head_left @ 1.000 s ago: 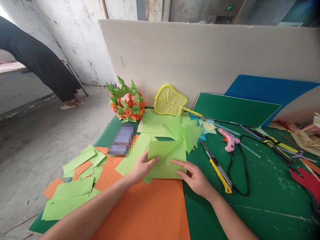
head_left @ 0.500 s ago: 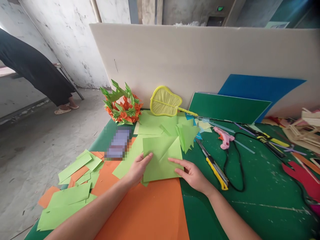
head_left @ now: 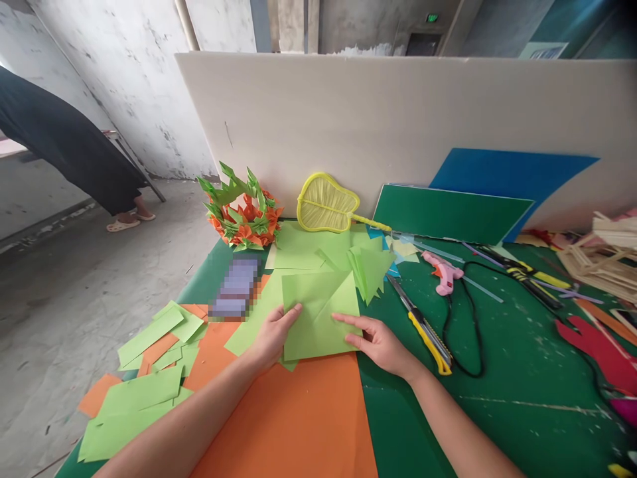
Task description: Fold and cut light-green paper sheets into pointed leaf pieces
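A light green square of paper [head_left: 318, 312], creased with diagonal folds, lies on the table over an orange sheet [head_left: 293, 418]. My left hand [head_left: 273, 335] rests on the square's left edge, fingers together and pressing it flat. My right hand [head_left: 381, 345] touches its right edge, forefinger stretched out over the paper and the other fingers bent. Just behind the square sits a stack of folded green triangles [head_left: 371, 265].
Green and orange paper offcuts [head_left: 149, 372] litter the left. An orange-green paper wreath [head_left: 241, 212] and a yellow fan [head_left: 328, 209] stand by the beige board [head_left: 398, 119]. A yellow utility knife [head_left: 423, 325], a pink glue gun [head_left: 442, 272], its black cord [head_left: 472, 332] lie right. A person in black [head_left: 64, 153] stands far left.
Both hands stay on the green square; the folded flap on it has flattened slightly. The view has shifted a little, so everything sits further left.
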A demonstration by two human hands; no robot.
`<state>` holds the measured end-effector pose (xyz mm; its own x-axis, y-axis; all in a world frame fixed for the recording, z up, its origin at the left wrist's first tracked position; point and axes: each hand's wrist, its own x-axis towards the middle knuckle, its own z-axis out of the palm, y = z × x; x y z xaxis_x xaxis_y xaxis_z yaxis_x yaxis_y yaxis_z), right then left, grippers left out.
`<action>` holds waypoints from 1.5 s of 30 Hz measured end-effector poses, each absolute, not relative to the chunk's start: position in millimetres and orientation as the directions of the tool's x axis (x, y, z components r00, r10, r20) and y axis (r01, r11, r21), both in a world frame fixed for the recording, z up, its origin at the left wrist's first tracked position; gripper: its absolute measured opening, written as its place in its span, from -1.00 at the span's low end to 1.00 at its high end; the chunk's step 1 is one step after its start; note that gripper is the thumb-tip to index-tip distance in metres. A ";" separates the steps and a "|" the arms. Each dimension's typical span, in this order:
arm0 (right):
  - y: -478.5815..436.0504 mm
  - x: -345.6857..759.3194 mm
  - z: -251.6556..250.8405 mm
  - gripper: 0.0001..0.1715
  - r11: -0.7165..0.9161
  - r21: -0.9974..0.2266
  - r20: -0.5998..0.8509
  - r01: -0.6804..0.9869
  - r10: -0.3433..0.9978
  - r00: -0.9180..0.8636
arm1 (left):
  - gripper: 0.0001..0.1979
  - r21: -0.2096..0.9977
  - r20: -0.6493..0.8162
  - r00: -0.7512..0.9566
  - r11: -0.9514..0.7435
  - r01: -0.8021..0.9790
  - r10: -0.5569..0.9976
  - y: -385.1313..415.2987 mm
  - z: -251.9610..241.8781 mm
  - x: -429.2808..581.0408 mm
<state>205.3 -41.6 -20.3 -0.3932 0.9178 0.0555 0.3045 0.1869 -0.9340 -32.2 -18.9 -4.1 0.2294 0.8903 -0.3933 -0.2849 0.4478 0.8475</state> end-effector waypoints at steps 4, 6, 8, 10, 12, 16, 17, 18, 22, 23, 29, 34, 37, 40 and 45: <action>-41.3 205.7 -20.6 -0.51 0.189 -0.934 0.057 0.302 0.917 -0.395 | -0.62 0.848 -0.399 0.218 0.448 -0.283 0.891 -18.3 -3.1 -31.7; -41.1 205.9 -19.9 -0.51 0.191 -0.937 0.063 0.291 0.915 -0.398 | -0.62 0.846 -0.403 0.211 0.450 -0.284 0.891 -18.3 -2.6 -31.4; -41.0 206.0 -19.1 -0.52 0.187 -0.940 0.061 0.286 0.915 -0.398 | -0.60 0.843 -0.405 0.209 0.452 -0.290 0.890 -18.5 -2.7 -31.5; -41.2 206.1 -18.4 -0.52 0.177 -0.942 0.052 0.285 0.916 -0.398 | -0.60 0.843 -0.400 0.218 0.451 -0.293 0.890 -18.7 -3.3 -31.8; -41.7 206.2 -17.9 -0.52 0.167 -0.944 0.044 0.284 0.917 -0.395 | -0.59 0.843 -0.395 0.229 0.450 -0.295 0.890 -18.9 -4.2 -32.1; -42.3 206.5 -16.9 -0.52 0.151 -0.945 0.025 0.289 0.917 -0.399 | -0.59 0.843 -0.389 0.223 0.443 -0.306 0.894 -18.7 -6.4 -31.6; -42.4 206.6 -16.7 -0.52 0.147 -0.945 0.019 0.292 0.916 -0.401 | -0.60 0.842 -0.389 0.221 0.442 -0.308 0.894 -18.5 -7.0 -31.4; -42.4 206.8 -16.4 -0.52 0.144 -0.945 0.014 0.295 0.915 -0.402 | -0.60 0.841 -0.390 0.220 0.443 -0.311 0.894 -18.3 -7.7 -31.2; -42.8 207.1 -16.4 -0.51 0.141 -0.942 0.008 0.305 0.916 -0.400 | -0.59 0.836 -0.390 0.228 0.447 -0.319 0.892 -17.6 -9.8 -31.5; -43.0 207.1 -16.5 -0.51 0.141 -0.941 0.006 0.308 0.916 -0.400 | -0.58 0.836 -0.387 0.233 0.446 -0.320 0.892 -17.5 -9.8 -31.9; -44.2 206.8 -17.3 -0.51 0.129 -0.940 -0.009 0.315 0.915 -0.402 | -0.55 0.824 -0.385 0.267 0.459 -0.332 0.883 -17.1 -6.1 -34.3; -44.4 207.3 -18.1 -0.54 0.108 -0.955 -0.018 0.275 0.908 -0.419 | -0.54 0.825 -0.354 0.306 0.449 -0.343 0.884 -19.1 -7.7 -35.0; -46.4 207.0 -17.5 -0.55 0.103 -0.962 -0.012 0.252 0.909 -0.418 | -0.53 0.830 -0.340 0.314 0.439 -0.342 0.887 -19.4 -8.6 -35.1; -49.7 206.7 -16.9 -0.56 0.102 -0.960 -0.010 0.260 0.919 -0.395 | -0.52 0.827 -0.351 0.328 0.455 -0.332 0.877 -19.0 -7.3 -35.7; -52.8 208.9 -18.1 -0.57 0.136 -0.949 0.033 0.285 0.940 -0.340 | -0.53 0.827 -0.357 0.382 0.478 -0.296 0.853 -19.5 -5.9 -38.2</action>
